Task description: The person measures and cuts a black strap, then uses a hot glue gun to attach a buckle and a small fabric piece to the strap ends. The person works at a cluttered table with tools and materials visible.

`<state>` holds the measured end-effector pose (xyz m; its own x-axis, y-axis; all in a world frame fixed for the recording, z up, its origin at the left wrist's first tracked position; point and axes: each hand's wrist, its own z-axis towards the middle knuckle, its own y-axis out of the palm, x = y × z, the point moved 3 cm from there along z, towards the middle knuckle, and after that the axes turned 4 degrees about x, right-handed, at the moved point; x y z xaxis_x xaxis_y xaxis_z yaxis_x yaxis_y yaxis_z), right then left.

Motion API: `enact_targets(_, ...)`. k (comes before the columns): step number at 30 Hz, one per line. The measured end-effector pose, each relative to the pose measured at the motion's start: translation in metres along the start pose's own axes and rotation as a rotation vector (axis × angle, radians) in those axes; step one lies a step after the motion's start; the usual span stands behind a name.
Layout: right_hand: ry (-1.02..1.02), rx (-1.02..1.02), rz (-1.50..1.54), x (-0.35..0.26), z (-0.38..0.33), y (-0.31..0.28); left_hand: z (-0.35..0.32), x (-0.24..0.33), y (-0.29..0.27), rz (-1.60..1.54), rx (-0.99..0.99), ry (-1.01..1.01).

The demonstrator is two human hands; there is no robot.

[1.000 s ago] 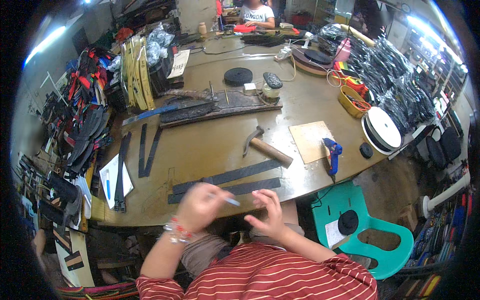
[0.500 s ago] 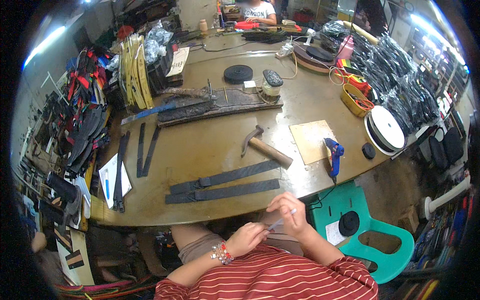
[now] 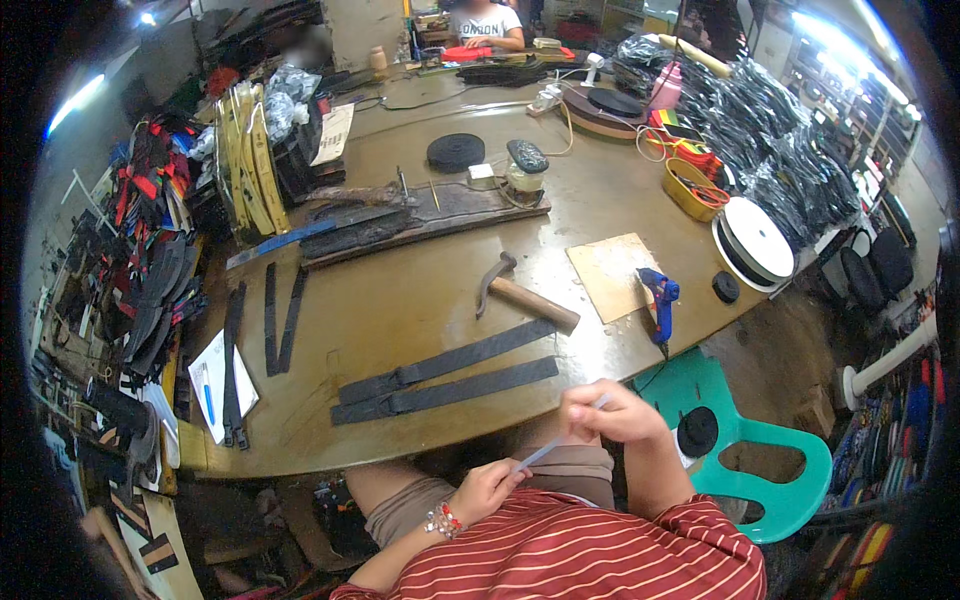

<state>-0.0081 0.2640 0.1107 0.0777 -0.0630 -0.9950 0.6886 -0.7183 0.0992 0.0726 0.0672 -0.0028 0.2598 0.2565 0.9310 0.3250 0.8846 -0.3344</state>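
Over my lap, in front of the table edge, a thin translucent white glue stick [image 3: 541, 454] runs between my two hands. Its lower end is pinched by my left hand [image 3: 487, 488], and my right hand [image 3: 617, 411] is closed round the upper end, whose tip shows above the fingers. On the table just beyond lie two black webbing straps [image 3: 455, 385], side by side. A claw hammer [image 3: 535, 304] with a wooden handle lies behind them. The blue glue gun [image 3: 660, 295] sits right of the hammer, at the edge of a pale board [image 3: 610, 272].
A green plastic chair [image 3: 755, 450] bearing a black roll [image 3: 697, 432] stands at my right. White spools [image 3: 765, 245] and a yellow container [image 3: 690, 195] line the table's right side. A wooden plank [image 3: 440, 225] with tools lies across the middle. Another person [image 3: 486, 25] sits at the far end.
My hands have moved apart, so more of the glue stick shows between them. My right hand has shifted rightward. The whole view has turned slightly.
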Motion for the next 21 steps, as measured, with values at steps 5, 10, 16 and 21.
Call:
enact_targets(5,-0.178,0.505,0.044,0.006,-0.006,-0.031,-0.001,-0.008,0.007,0.080,-0.074,0.011)
enact_targets(10,-0.232,0.668,0.095,0.013,-0.003,-0.038,-0.003,-0.009,0.010,0.127,-0.207,-0.046)
enact_targets(16,-0.303,0.610,0.010,0.007,-0.006,-0.029,-0.001,-0.011,0.014,0.153,-0.263,-0.018)
enact_targets(21,-0.307,0.608,0.081,0.003,-0.003,-0.029,0.000,-0.013,0.016,0.177,-0.298,0.061)
